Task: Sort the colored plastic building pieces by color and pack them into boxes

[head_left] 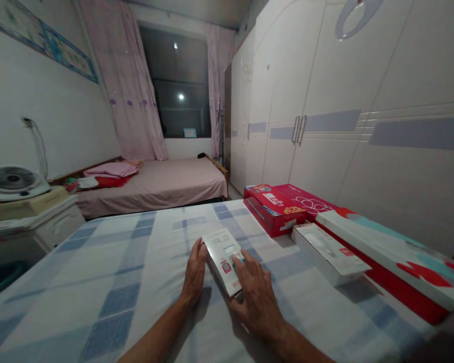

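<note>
A small white cardboard box (218, 247) with printed labels lies tilted between my hands, over a blue-and-white checked bedsheet (166, 292). My left hand (194, 275) presses against its left long side, its fingertips partly hidden behind the far left corner. From the right, my right hand (258, 295) grips the near end, thumb low at the near edge and fingers lying over the printed top. The two hands hold the box between them.
To the right lie a red printed box (276, 209), a white box (331, 252) and a long red, white and teal box (393, 257). Beyond are a white wardrobe (325, 171) and a second bed (174, 176). A fan (13, 179) stands on a cabinet at left.
</note>
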Tool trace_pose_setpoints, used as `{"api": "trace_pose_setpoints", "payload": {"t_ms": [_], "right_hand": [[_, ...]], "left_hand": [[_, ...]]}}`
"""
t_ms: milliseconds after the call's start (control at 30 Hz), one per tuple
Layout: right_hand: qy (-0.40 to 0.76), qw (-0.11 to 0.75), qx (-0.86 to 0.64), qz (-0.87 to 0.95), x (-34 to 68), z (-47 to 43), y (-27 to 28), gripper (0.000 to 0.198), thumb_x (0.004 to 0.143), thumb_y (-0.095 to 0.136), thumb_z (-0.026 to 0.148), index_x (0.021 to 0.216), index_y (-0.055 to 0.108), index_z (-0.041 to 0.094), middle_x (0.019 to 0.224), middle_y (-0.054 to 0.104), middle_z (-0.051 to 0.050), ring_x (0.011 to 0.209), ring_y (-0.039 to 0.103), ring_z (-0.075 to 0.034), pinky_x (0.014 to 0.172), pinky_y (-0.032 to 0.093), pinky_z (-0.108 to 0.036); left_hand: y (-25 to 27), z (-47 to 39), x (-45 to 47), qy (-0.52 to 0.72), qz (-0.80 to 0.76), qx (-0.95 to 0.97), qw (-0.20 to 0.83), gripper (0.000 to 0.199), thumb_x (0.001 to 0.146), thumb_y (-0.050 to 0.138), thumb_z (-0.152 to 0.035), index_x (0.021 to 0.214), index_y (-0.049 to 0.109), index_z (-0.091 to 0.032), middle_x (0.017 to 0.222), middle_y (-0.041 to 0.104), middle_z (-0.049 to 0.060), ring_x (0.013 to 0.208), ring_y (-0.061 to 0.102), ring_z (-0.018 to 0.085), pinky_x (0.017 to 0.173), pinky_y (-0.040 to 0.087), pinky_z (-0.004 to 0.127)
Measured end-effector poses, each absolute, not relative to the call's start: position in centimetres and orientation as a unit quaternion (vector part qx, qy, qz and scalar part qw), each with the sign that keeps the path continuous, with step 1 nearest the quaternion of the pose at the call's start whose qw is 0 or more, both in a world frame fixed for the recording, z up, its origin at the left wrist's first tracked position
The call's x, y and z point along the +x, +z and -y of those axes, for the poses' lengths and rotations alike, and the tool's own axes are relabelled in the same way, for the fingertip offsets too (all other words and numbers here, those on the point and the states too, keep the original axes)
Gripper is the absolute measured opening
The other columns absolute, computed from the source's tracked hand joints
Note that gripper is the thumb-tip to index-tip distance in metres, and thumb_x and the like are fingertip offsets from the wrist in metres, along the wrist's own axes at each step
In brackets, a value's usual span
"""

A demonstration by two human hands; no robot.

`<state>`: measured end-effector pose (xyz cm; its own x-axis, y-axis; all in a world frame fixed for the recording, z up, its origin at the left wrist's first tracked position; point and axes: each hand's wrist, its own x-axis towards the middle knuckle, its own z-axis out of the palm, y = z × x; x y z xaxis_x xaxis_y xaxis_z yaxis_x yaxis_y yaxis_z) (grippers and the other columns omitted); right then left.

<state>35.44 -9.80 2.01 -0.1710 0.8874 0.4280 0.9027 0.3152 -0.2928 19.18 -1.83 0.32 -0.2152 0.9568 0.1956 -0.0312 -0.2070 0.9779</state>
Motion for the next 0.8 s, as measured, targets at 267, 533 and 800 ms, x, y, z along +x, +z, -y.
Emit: {"api": "trace_pose_setpoints", "payload": {"t_ms": [267,533,800], "right_hand": [[-0.037,0.293,-0.512,0.807,33.6,7.4,0.6,0.071,0.069,0.053,0.015,0.139,0.039,0.022,0.149,0.034,-0.014,0.137,0.030,-0.029,0.102,0.034,-0.049],[-0.015,0.349,-0.527,0.775,34.6,6.4,-1.1,0.075,0.076,0.059,0.031,0.142,0.027,0.018,0.147,0.029,-0.020,0.135,0.030,-0.036,0.100,0.038,-0.056],[0.075,0.358,-0.557,0.746,35.2,6.0,-0.9,0.081,0.075,0.060,0.041,0.141,0.026,0.010,0.138,0.040,-0.020,0.129,0.039,-0.034,0.102,0.041,-0.049]], "left_hand": [[1.0,0.4,17.7,0.687,-0.507,0.358,0.379,0.056,0.078,0.064,-0.030,0.128,0.046,-0.014,0.122,0.062,0.015,0.104,0.064,0.021,0.089,0.052,0.033],[2.7,-0.3,14.6,0.683,-0.571,0.315,0.329,0.035,0.090,0.046,-0.025,0.124,0.053,-0.020,0.110,0.067,0.012,0.091,0.068,0.019,0.078,0.056,0.033],[4.9,3.5,-2.0,0.664,-0.683,0.217,0.215,0.036,0.090,0.056,-0.036,0.119,0.054,-0.016,0.115,0.059,0.008,0.096,0.061,0.019,0.080,0.054,0.039]]}}
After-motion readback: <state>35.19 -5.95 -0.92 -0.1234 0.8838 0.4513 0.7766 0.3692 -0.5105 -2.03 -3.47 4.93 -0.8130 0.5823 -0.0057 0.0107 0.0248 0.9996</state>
